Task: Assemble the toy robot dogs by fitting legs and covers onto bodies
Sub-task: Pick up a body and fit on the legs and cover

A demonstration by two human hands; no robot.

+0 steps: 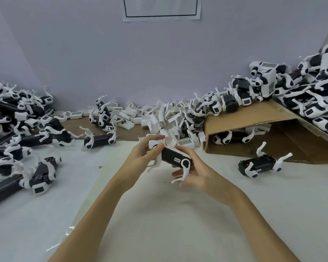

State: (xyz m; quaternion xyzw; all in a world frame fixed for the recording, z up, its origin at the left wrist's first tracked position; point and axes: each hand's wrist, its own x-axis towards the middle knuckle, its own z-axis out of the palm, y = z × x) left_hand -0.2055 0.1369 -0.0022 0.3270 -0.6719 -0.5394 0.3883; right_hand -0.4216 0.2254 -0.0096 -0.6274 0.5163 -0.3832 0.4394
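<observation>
Holding a black toy dog body (175, 157) above the white table (178, 224), left hand (146, 152) pinching its far end, right hand (194, 171) fingers curled under the near end beside a white leg (185, 170), loose white covers (159, 118) heaped behind

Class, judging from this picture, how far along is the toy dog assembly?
Done: covered dogs pile up at the far right. In hand: the left hand and right hand hold a black body with white legs, its top uncovered. Left: loose white covers and uncovered bodies at left.
</observation>
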